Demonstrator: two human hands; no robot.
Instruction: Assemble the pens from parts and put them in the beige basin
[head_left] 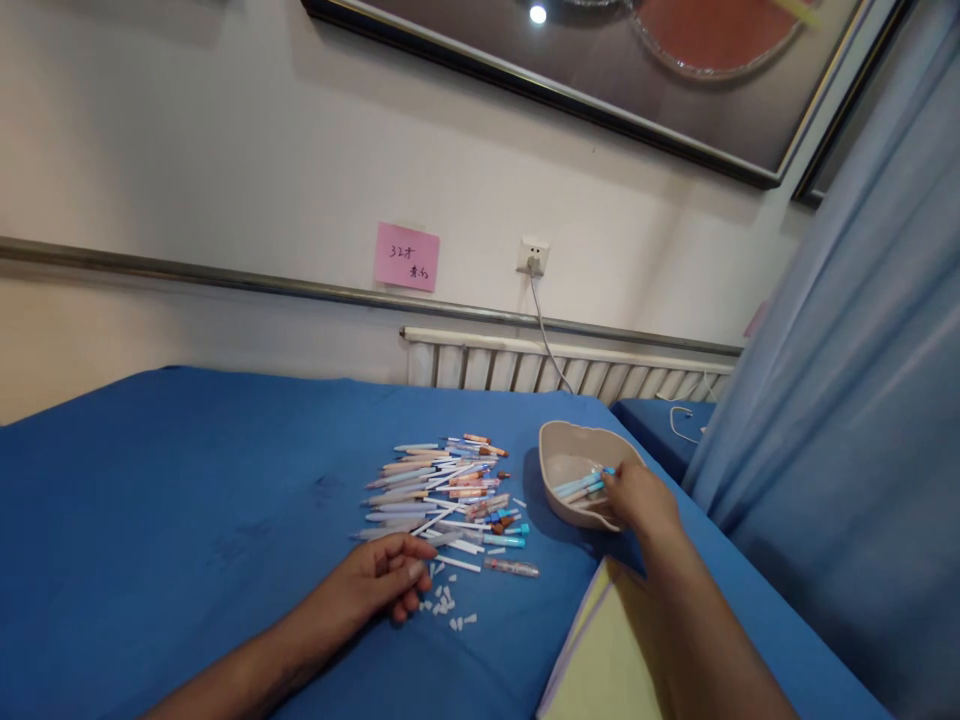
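Note:
My right hand [639, 497] reaches over the rim of a beige plastic basin [551, 440]. Its fingers close on the ends of light-blue pens [581, 486] lying inside. My left hand [394, 575] rests low at the near edge of a pile of pen parts [442, 490], thumb and fingers curled together; whatever is between them is hidden. That pile mixes pale barrels, thin white refills and orange, brown and blue pieces. Small white tips [444, 600] are scattered just right of my left hand. A clear patterned barrel [511, 567] lies at the pile's near right.
A pale yellow folder or pad [607, 650] lies under my right forearm. Blue cloth [187, 500] covers the table. Behind it stand a white radiator [495, 365] and a wall socket [533, 256] with a plugged-in cord. A blue curtain [847, 350] hangs at right.

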